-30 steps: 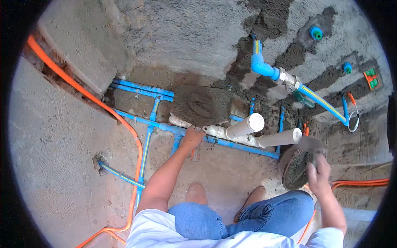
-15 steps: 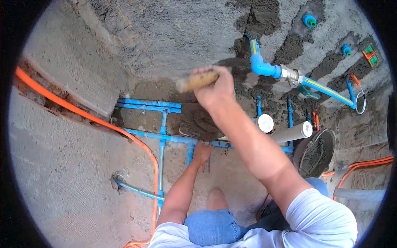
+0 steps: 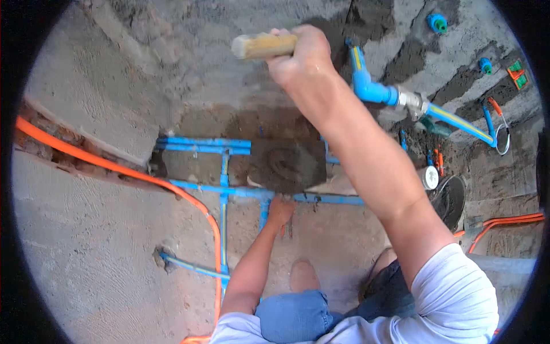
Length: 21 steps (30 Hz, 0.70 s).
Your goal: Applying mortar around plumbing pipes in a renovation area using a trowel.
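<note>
My right hand [image 3: 306,54] is wrapped round the thick pale wooden handle [image 3: 264,46] of a trowel, raised against the far wall. The trowel's blade is mostly hidden by the hand and blurred against dark wet mortar. Lower and nearer, my left hand [image 3: 281,211] is closed at the near edge of a mortar board, fingers partly hidden beneath it. Dark wet mortar [image 3: 286,166] covers most of the board, with a swirl marked in its surface. The board hangs over blue pipes [image 3: 240,192] that run along the floor.
A blue pipe with a metal valve [image 3: 411,102] juts from the wall right of my hand. A bucket of mortar [image 3: 450,203] stands at right beside a white capped pipe [image 3: 428,178]. An orange conduit [image 3: 137,175] curves down the left. Blue pipe stubs [image 3: 436,23] poke from the wall.
My right hand has moved up and farther along the wall with the trowel. The left hand and mortar board stay nearly in place.
</note>
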Motion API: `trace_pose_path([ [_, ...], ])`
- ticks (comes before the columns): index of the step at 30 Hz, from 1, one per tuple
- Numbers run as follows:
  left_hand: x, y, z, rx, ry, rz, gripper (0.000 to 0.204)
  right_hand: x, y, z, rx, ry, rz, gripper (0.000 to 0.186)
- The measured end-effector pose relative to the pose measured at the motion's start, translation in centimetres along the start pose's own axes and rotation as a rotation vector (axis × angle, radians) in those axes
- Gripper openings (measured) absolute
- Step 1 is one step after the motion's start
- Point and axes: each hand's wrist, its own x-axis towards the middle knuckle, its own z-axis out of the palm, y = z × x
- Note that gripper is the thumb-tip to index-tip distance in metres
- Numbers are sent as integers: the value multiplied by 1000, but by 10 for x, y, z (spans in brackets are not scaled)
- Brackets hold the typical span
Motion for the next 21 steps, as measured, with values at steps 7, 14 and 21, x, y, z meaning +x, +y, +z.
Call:
trace_pose_path([
  [7, 9, -4, -4, 148, -77, -223, 39, -75, -33, -67, -846, -365, 215, 20],
  [14, -31, 42, -2, -47, -196, -247, 21, -115, -101, -300, -2087, -1490, -53, 29],
  [21, -84, 39, -17, -244, 252, -286, 11, -205, -233, -337, -2335, -677, 600, 44],
])
